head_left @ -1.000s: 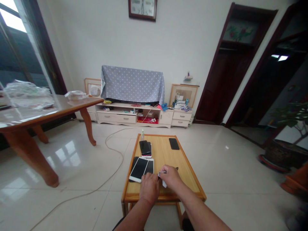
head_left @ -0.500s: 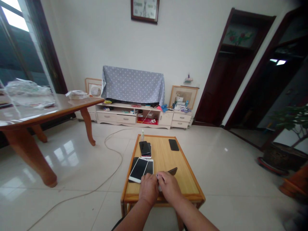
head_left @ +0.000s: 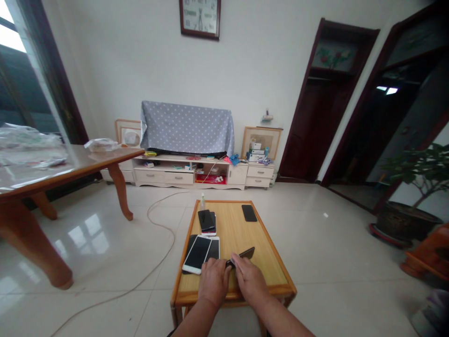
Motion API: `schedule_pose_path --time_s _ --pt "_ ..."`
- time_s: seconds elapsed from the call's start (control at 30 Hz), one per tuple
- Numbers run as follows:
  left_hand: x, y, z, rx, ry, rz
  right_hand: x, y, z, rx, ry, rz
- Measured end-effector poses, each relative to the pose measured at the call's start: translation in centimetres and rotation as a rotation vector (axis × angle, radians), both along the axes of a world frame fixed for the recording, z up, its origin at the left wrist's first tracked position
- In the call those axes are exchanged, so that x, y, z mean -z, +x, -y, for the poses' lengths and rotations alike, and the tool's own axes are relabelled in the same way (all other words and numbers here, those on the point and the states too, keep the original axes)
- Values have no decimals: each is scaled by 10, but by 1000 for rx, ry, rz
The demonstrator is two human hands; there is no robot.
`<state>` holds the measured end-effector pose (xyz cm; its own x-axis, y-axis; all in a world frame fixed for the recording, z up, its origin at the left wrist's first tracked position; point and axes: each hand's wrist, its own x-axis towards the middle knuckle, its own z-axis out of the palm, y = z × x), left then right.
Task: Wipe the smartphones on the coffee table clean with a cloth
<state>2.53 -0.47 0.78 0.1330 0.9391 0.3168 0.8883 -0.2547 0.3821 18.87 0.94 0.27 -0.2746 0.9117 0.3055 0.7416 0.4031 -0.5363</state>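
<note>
The left hand [head_left: 214, 282] and right hand [head_left: 249, 281] sit at the near edge of the low bamboo-topped counter [head_left: 238, 229], pressed close together with the fingers curled inward. Between them they pinch the near end of a dark smartphone [head_left: 243, 254], which lies tilted, its far end angled up and to the right above the counter. Just beside the left hand, on the left of the counter, lies a white-framed smartphone [head_left: 197, 254] with its dark screen facing up. It overlaps a dark phone [head_left: 191, 245] on its left and touches a second white-framed phone [head_left: 214, 248] on its right. Farther along the left side, a dark phone rests on top of another phone in a small stack [head_left: 206, 221], and a small clear spray bottle [head_left: 202, 202] stands at the far left corner. A black smartphone [head_left: 249, 213] lies alone near the far right corner. A pale cable [head_left: 162, 225] curves across the tiled floor to the left of the counter. Beyond it on the left stands a large wooden table [head_left: 119, 182] with plastic bags [head_left: 28, 145] on top, and on the right is a potted plant [head_left: 414, 187]. At the far wall, a polka-dot cloth [head_left: 185, 128] drapes over something on a cream TV cabinet [head_left: 185, 178], below a wall clock [head_left: 199, 18]
</note>
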Motion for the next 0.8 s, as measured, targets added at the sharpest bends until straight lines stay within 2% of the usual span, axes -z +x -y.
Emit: schedule_pose_path --time_s 0.07,0.13,0.3,0.37,0.57,0.63,0.7,0.8 --pt "1 1 -1 -5 2 0 2 -4 2 -44 0 14" --pt "2 2 -1 -9 13 2 3 3 -4 -21 18 4" --pt "2 3 -2 -6 32 10 -1 35 -28 217 43 -16" --pt "1 4 -2 -4 34 11 -2 35 -27 246 39 -7" --pt "1 5 -4 -11 -9 -4 -10 -10 5 -12 9 85" --pt "2 5 -5 -13 -28 -8 -13 -18 10 -59 4 93" --pt "2 5 -5 -3 -21 -7 -13 -15 7 -43 8 66" --pt "2 5 -6 12 9 1 -11 5 -10 52 8 -6"
